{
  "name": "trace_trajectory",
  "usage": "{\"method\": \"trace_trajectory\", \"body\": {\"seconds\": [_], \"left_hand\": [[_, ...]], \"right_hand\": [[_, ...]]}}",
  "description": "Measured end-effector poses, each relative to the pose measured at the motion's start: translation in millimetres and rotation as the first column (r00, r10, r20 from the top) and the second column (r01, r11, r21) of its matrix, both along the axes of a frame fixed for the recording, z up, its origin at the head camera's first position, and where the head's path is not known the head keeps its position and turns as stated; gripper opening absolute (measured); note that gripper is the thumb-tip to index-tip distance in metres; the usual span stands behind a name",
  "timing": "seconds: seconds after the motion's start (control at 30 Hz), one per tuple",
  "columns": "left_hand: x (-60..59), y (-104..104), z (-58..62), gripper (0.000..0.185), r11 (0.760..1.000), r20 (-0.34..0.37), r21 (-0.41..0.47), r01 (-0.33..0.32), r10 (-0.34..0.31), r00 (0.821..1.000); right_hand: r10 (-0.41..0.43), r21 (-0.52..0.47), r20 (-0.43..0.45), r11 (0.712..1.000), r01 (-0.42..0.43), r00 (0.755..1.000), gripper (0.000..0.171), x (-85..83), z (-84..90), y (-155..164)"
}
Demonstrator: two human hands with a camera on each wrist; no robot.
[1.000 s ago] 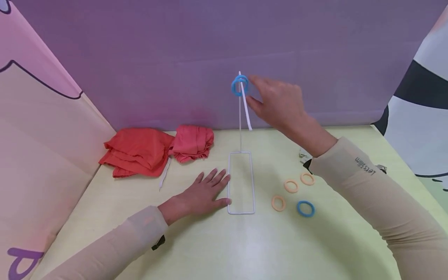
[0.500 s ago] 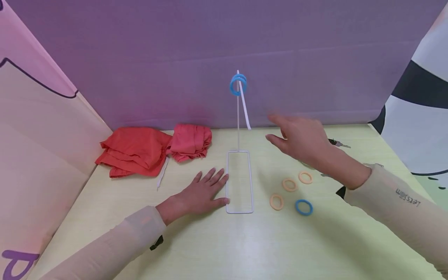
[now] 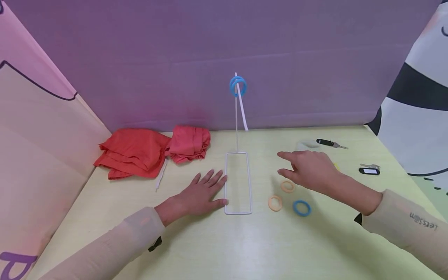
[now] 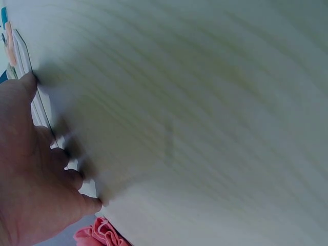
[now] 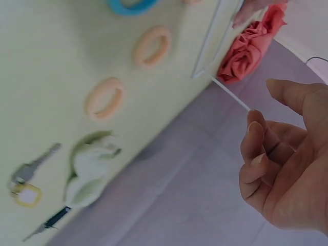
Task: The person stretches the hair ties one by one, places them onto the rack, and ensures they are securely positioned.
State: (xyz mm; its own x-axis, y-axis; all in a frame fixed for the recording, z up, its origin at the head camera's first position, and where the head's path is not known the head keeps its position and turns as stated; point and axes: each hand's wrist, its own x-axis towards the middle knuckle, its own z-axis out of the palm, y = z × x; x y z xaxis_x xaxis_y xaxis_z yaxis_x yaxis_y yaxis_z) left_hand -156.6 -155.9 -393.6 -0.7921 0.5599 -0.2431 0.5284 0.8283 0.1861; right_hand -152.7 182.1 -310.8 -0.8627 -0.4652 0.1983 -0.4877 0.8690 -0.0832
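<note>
A white wire stand (image 3: 238,213) has a rectangular base and an upright rod. Two blue rings (image 3: 231,86) hang on its slanted top arm. My left hand (image 3: 201,195) rests palm down on the table, fingers spread, with fingertips and thumb at the base's left side. My right hand (image 3: 311,168) is over the table on the right, thumb and index finger apart, holding nothing. Below it lie an orange ring (image 3: 287,191), a second orange ring (image 3: 275,210) and a loose blue ring (image 3: 302,215). A further orange ring (image 5: 91,105) shows in the right wrist view, hidden behind that hand in the head view.
Two folded red cloths (image 3: 136,151) lie at the back left, with a white cord (image 3: 161,175) beside them. A key with a black tag (image 3: 325,142), another tagged key (image 3: 369,171) and a small white object (image 5: 89,166) lie at the right. A purple panel (image 3: 157,77) closes the back.
My right hand has come away from the blue rings on the stand's arm, moving down and right to over the loose rings. My left hand stays at the base.
</note>
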Motion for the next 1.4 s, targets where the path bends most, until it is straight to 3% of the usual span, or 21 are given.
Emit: {"method": "trace_trajectory", "body": {"seconds": [0.23,0.47,0.83,1.4], "left_hand": [[-1.9,-0.8,-4.1,0.082,1.0,-0.006,-0.003,-0.007,0.007,1.0],[-3.7,-0.3,-4.2,0.083,1.0,-0.005,-0.025,-0.011,0.011,1.0],[-2.3,-0.1,-1.7,0.084,1.0,0.007,-0.024,-0.016,0.016,1.0],[-3.0,-0.4,-0.9,0.083,1.0,0.004,-0.011,0.007,-0.007,1.0]], "right_hand": [[-0.055,0.018,0.185,0.998,0.052,0.981,0.048,2.8,-20.1,15.7],[-0.068,0.053,0.297,0.997,0.054,0.953,0.052,0.0,-36.0,22.6],[-0.123,0.094,0.377,0.991,0.094,0.918,0.049,-3.4,-52.4,25.1],[-0.104,-0.012,0.338,0.993,0.115,0.935,0.042,0.0,-64.6,24.6]]}}
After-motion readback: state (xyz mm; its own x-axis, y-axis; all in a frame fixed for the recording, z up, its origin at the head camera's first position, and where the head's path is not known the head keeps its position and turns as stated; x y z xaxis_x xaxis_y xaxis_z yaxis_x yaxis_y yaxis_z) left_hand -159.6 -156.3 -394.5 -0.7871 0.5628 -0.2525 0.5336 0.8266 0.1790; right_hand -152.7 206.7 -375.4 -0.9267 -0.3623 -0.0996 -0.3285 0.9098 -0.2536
